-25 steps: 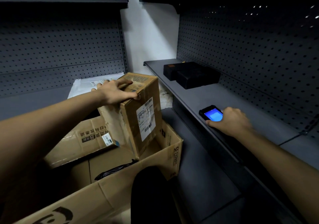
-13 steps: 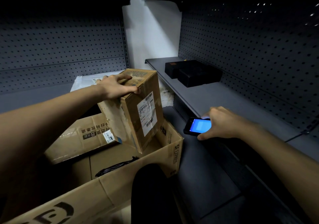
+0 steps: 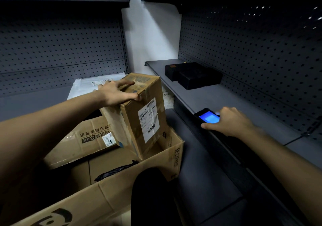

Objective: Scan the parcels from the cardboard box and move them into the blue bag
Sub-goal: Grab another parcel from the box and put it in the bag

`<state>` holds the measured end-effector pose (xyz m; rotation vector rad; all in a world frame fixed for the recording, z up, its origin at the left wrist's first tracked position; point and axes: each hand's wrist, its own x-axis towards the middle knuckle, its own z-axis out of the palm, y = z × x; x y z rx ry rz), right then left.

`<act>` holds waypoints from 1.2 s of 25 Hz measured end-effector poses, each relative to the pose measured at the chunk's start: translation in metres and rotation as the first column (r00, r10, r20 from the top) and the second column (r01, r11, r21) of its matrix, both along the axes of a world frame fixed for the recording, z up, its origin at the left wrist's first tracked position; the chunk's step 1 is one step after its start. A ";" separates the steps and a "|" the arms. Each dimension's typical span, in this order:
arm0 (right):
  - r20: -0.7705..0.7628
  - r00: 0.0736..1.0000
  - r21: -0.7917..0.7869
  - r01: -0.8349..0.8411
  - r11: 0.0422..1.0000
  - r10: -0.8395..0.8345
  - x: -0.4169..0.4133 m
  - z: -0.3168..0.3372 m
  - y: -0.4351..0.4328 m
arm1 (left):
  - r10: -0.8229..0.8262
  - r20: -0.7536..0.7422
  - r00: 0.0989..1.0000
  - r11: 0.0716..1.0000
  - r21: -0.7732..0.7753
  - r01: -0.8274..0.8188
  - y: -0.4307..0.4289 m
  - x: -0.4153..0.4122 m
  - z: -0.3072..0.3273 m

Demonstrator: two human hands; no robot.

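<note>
My left hand (image 3: pixel 116 93) grips the top edge of a brown parcel (image 3: pixel 134 128), tilted with its lower corner inside the large open cardboard box (image 3: pixel 175 156). The parcel's white barcode label (image 3: pixel 149 119) faces right. My right hand (image 3: pixel 230 123) holds the handheld scanner (image 3: pixel 208 117), blue screen lit, at the front edge of the right shelf (image 3: pixel 205 97), a little right of the label. A second brown parcel (image 3: pixel 81 142) and a black plastic packet (image 3: pixel 115 170) lie in the cardboard box. No blue bag is in view.
A white mailer (image 3: pixel 90 84) lies on the left shelf behind the parcel. Two black boxes (image 3: pixel 193 76) sit at the back of the right shelf. Pegboard walls stand behind both shelves. A dark rounded shape (image 3: pixel 151 196) fills the bottom centre.
My right hand carried the scanner left off the shelf toward the parcel, then back to the shelf's front edge. The parcel in my left hand rose slightly and stays tilted.
</note>
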<state>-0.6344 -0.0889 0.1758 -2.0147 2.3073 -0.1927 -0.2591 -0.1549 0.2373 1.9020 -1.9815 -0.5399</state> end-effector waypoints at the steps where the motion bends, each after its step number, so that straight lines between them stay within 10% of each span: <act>1: 0.016 0.998 -0.003 0.059 0.998 -0.059 -0.003 -0.003 -0.003 | -0.006 -0.011 1.000 1.000 0.007 0.006 0.000 0.001 -0.001; 11: -0.046 0.964 0.057 0.264 0.963 -0.261 -0.019 -0.011 -0.017 | -0.029 0.031 0.999 0.999 0.021 0.029 -0.002 0.003 -0.004; 15: 0.035 0.998 -0.123 -0.046 0.991 0.051 0.009 0.012 -0.034 | -0.040 0.055 0.998 0.999 0.033 0.038 0.000 0.003 -0.005; 20: 0.048 0.771 -0.270 -0.602 0.752 0.635 0.095 0.061 -0.058 | -0.049 0.049 0.998 0.999 0.024 0.047 0.005 0.004 -0.001; 30: 0.120 0.701 -0.211 -0.674 0.708 0.703 0.158 0.064 -0.083 | -0.042 0.025 0.999 0.999 -0.015 0.042 0.020 0.026 0.014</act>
